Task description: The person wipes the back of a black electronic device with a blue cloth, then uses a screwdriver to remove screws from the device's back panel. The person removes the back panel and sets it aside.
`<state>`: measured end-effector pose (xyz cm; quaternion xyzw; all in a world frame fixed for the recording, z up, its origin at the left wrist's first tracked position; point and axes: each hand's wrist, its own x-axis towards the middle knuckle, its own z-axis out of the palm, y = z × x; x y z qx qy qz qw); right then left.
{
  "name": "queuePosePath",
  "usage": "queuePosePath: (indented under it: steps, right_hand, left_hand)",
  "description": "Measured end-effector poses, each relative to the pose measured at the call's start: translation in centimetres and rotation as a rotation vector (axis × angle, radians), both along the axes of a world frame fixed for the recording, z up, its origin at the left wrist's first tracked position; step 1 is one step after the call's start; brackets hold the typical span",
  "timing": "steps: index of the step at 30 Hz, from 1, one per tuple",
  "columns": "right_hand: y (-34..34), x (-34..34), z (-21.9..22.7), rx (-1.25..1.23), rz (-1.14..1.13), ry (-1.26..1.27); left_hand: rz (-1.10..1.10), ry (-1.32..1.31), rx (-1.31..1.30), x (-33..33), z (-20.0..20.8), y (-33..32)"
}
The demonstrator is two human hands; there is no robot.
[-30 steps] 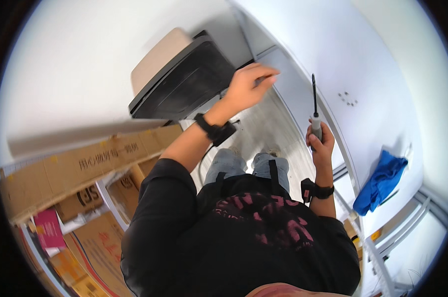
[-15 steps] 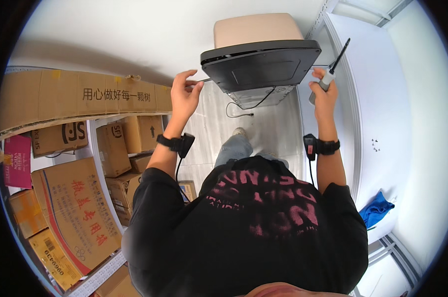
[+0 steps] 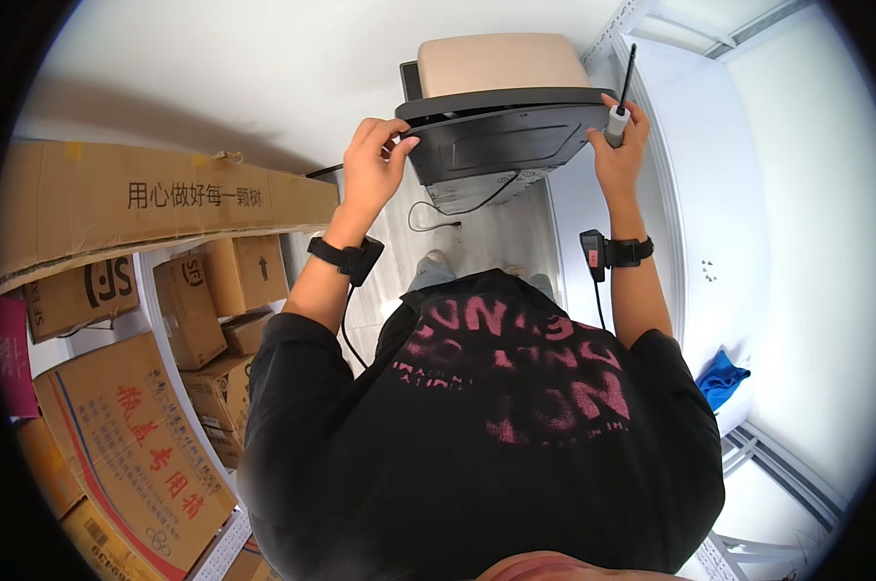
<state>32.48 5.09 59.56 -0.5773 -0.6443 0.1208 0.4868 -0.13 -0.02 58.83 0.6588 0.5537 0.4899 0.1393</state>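
Observation:
In front of me stands an appliance with a rounded beige upper part (image 3: 506, 63) and a wide black panel (image 3: 501, 145) facing me. At the panel's left edge, my left hand (image 3: 375, 174) is closed, thumb and fingertips pinching its corner. My right hand (image 3: 620, 165) keeps a screwdriver (image 3: 617, 126) with a grey handle and dark shaft in its grip, the shaft pointing up and away. Its thumb and fingertips also reach the panel's right edge. Below the panel, a black cable (image 3: 476, 208) hangs from the appliance's metal underside, its plug near the floor.
Shelving on the left holds several cardboard boxes (image 3: 133, 445), with a long carton (image 3: 167, 198) across the top. To the right runs a white surface (image 3: 723, 203) with several small screw-like pieces (image 3: 709, 271) and a blue cloth (image 3: 722, 380) on it. A white wall stands behind.
Both hands have come in from beside the panel onto its left and right edges. The screwdriver has swung to a steeper angle, still in my right hand. My view has shifted slightly.

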Motion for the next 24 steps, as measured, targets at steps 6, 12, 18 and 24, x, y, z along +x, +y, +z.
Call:
queuePosePath:
  steps: [6, 12, 18, 24]
  right_hand:
    - [0.7, 1.1, 0.3, 0.040, 0.059, -0.093]
    - [1.6, 2.4, -1.6, 0.081, 0.129, -0.067]
    - [0.8, 2.6, -2.0, 0.043, 0.145, -0.002]
    - [0.3, 2.8, -2.1, 0.097, 0.111, -0.058]
  left_hand:
    - [0.031, 0.128, 0.144, 0.1, -0.2, 0.0]
    - [-0.010, 0.117, 0.027, 0.6, -0.6, -1.4]
    - [-0.046, 0.097, 0.074, 0.6, -0.9, -2.2]
    - [-0.084, 0.115, 0.023, 0.0, -0.6, -1.7]
